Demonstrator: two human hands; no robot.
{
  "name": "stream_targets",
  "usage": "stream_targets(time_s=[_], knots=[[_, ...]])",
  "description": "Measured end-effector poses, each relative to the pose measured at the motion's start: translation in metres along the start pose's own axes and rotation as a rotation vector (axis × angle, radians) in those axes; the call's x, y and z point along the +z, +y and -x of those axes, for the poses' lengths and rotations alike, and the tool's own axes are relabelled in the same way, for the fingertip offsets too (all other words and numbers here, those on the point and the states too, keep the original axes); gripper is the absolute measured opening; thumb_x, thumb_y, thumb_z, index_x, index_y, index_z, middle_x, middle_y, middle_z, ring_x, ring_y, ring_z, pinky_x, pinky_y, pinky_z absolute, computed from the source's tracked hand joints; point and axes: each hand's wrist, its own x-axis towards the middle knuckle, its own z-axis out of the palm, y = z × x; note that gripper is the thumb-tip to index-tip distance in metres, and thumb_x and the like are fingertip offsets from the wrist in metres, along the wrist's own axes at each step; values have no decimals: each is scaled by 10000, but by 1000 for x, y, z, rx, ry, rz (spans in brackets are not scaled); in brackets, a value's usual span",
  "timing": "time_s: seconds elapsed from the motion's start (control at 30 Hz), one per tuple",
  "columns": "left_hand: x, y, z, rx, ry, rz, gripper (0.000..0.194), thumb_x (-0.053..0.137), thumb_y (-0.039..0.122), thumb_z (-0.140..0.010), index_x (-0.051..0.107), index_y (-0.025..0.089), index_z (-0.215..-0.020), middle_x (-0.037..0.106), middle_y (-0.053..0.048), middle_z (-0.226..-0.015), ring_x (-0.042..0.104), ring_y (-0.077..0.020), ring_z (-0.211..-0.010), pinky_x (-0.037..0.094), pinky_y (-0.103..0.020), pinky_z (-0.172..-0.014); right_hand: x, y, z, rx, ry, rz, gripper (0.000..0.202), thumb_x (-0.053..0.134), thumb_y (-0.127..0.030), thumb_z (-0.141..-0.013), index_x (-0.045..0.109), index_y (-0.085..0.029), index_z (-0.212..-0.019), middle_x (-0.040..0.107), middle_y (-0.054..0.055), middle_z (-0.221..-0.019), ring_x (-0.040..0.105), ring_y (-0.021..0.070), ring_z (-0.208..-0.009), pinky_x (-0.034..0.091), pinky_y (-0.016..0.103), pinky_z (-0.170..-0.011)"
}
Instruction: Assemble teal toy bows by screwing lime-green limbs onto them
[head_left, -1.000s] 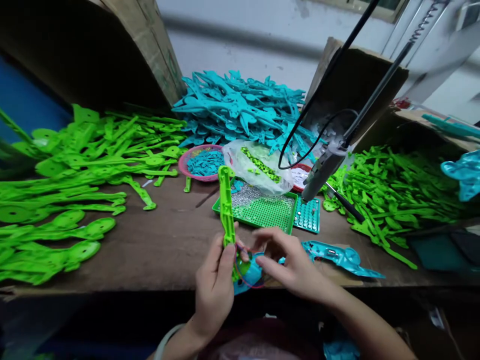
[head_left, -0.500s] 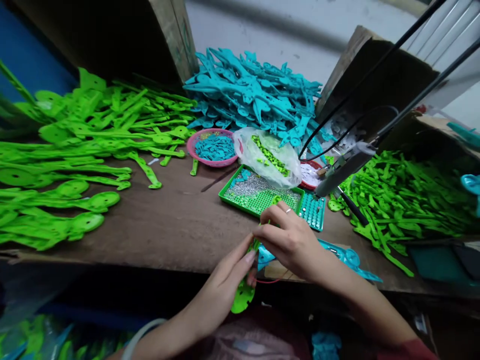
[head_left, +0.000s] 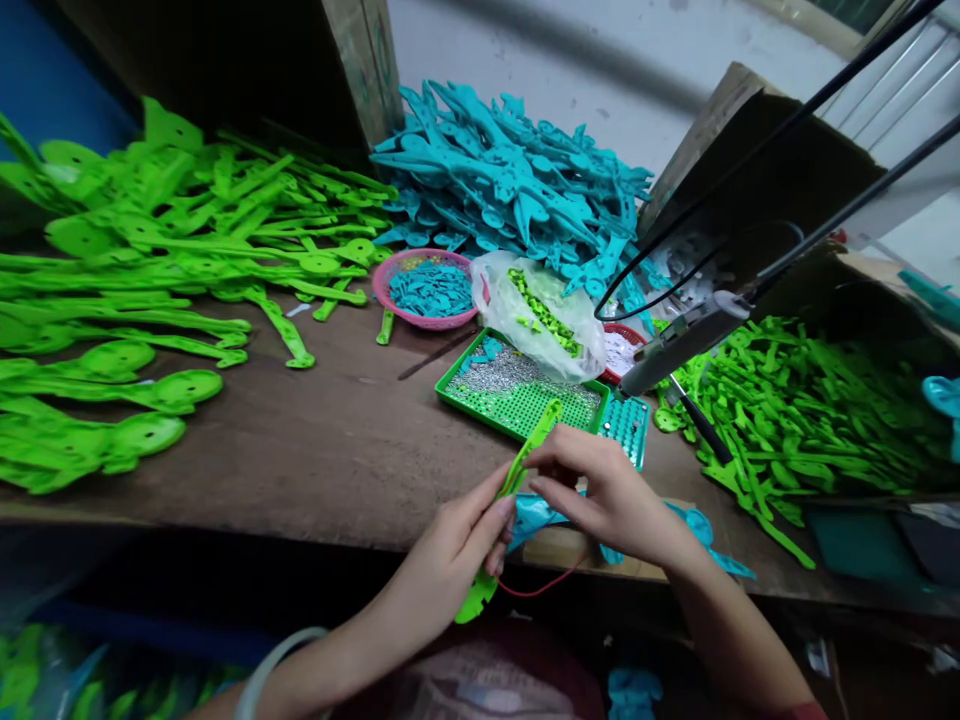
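Note:
My left hand (head_left: 465, 530) is closed around a long bright green plastic part (head_left: 541, 428). Its narrow end points up and away, and its round notched end shows below my fingers. Close by on the right is my right hand (head_left: 600, 490), fingers bent and thumb apart, its fingertips at the edge of the green part. Whether they touch it I cannot tell. Under my hands a blue plastic part (head_left: 536, 515) lies at the table's front edge. Beyond them, a green tray (head_left: 480, 408) holds small silvery pieces and a few blue ones.
Green parts (head_left: 225, 235) are heaped at left, more (head_left: 810, 410) at right, and blue parts (head_left: 510, 180) at the back. Near the tray are a pink basket (head_left: 427, 322), a plastic bag (head_left: 499, 280), a blue perforated tray (head_left: 634, 435) and a hanging screwdriver-like tool (head_left: 682, 345).
My right hand has moved slightly right and down, its fingers loosening from the green part. More of the part's upper end now shows. My left hand keeps its hold.

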Motion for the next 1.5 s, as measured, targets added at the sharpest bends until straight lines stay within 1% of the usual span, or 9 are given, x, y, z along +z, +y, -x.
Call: stream_targets(time_s=[0.13,0.3,0.53,0.77,0.9,1.07,1.27,1.37,1.5], knots=[[-1,1,1,-41,44,102,388,567,478,-946,669,184,-1177,536,29,-647,501,-115,-567,439,-230,-558,6,7,8,-3,-1,250,163,451,-214,-1026,599,-177,-965,575,38,-884,567,138,-787,447,253,-696],[2,13,4,-182,-13,498,328,725,484,-846,679,169,-925,540,21,-737,427,-56,-521,368,-192,-479,7,9,10,-40,13,471,210,387,-205,-1045,581,-158,-980,559,55,-896,532,152,-762,421,267,-666],[4,9,6,-222,58,572,461,754,433,-831,671,200,-1220,583,18,-768,431,-38,-495,354,-176,-453,-2,2,7,-31,-35,524,203,406,-182,-1037,584,-142,-949,546,54,-880,512,145,-744,395,266,-650],[7,8,10,-258,-108,401,641,663,490,-885,514,163,-1416,594,22,-742,424,-40,-472,349,-171,-438,-6,11,1,-104,-117,470,200,437,-205,-1035,605,-155,-940,556,46,-884,501,131,-739,374,246,-639],[7,11,6,-250,-187,223,684,516,537,-963,353,158,-1508,552,69,-580,333,-47,-354,279,-167,-361,-1,10,2,-135,-23,389,215,437,-222,-1032,590,-157,-896,551,34,-822,510,127,-722,377,234,-625],[11,8,-4,-65,-43,63,490,499,453,-978,538,166,-1373,562,46,-649,518,-90,-496,450,-186,-473,18,5,7,-105,236,300,206,479,-168,-985,530,-185,-786,510,-8,-707,469,109,-636,351,230,-585],[15,1,-9,163,100,-196,449,405,371,-1027,566,156,-1387,540,55,-586,488,-97,-456,438,-188,-442,33,5,8,120,343,16,176,585,-124,-889,507,-196,-749,499,-55,-653,477,74,-571,363,189,-542],[14,-6,-12,404,203,-411,406,414,279,-1016,624,145,-1337,744,-51,-850,713,-159,-737,586,-234,-687,38,4,8,102,370,75,153,575,-127,-909,535,-193,-776,520,-34,-696,501,90,-612,398,199,-570],[12,-13,-15,616,302,-599,378,439,184,-997,641,116,-1310,746,-112,-1197,735,-198,-1042,575,-247,-928,45,0,11,2,427,219,141,509,-131,-969,602,-172,-871,585,31,-784,567,134,-710,470,240,-655]])
